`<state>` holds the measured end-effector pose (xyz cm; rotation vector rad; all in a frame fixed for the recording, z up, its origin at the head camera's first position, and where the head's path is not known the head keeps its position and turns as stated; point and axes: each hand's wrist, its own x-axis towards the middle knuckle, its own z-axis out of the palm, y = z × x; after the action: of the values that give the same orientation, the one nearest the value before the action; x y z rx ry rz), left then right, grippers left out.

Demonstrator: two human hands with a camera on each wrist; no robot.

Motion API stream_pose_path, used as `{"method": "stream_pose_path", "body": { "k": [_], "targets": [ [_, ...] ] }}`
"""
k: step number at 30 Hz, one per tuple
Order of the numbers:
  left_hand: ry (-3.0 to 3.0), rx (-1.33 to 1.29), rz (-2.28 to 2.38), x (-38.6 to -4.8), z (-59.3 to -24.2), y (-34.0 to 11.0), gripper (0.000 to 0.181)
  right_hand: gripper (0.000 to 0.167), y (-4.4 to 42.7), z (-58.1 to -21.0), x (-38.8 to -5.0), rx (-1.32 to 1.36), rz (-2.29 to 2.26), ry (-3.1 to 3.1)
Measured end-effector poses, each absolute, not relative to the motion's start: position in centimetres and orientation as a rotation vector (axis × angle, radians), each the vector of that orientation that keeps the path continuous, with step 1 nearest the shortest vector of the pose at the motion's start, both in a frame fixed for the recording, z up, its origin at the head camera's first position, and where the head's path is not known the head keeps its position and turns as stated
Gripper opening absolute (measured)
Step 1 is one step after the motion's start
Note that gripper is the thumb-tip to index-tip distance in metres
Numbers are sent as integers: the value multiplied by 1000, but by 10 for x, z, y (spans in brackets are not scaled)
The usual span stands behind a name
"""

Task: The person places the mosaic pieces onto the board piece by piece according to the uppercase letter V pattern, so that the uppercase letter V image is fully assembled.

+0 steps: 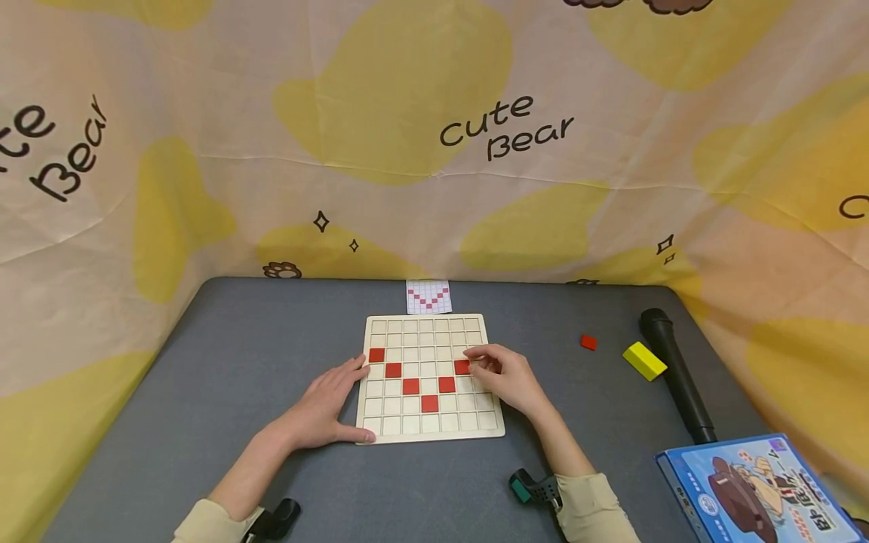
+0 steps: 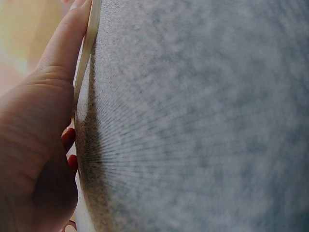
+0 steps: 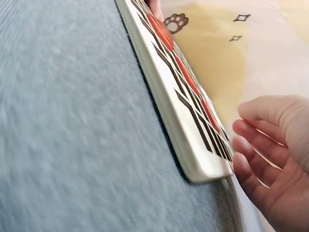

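Observation:
A cream grid board (image 1: 434,436) lies on the grey table, with several red square tiles (image 1: 410,386) set in its cells in a V-like line. My left hand (image 1: 319,407) rests along the board's left side, fingers at the edge and thumb on the near left corner; in the left wrist view the thumb (image 2: 67,38) lies along the board's edge. At the board's right side, my right hand (image 1: 505,377) has its fingertips at the rightmost red tile (image 1: 462,367), which lies in its cell. In the right wrist view these fingers are loosely bent, with nothing visible between them.
Behind the board lies a small pattern card (image 1: 428,298) with pink squares. To the right are a loose red tile (image 1: 588,343), a yellow block (image 1: 645,361), a black microphone (image 1: 679,385) and a blue box (image 1: 760,490). A printed cloth (image 1: 407,204) hangs behind the table.

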<state>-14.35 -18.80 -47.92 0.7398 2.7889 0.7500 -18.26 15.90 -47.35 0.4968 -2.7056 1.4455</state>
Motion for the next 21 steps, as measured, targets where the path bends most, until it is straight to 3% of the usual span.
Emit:
{"method": "stream_pose_path", "body": {
  "k": [10, 21],
  "targets": [
    [2796, 735, 734, -144, -481, -188, 116, 23, 190, -472, -189, 184, 1345, -2637],
    [2794, 740, 738, -145, -481, -188, 115, 31, 254, -472, -198, 20, 1069, -2671]
  ]
}}
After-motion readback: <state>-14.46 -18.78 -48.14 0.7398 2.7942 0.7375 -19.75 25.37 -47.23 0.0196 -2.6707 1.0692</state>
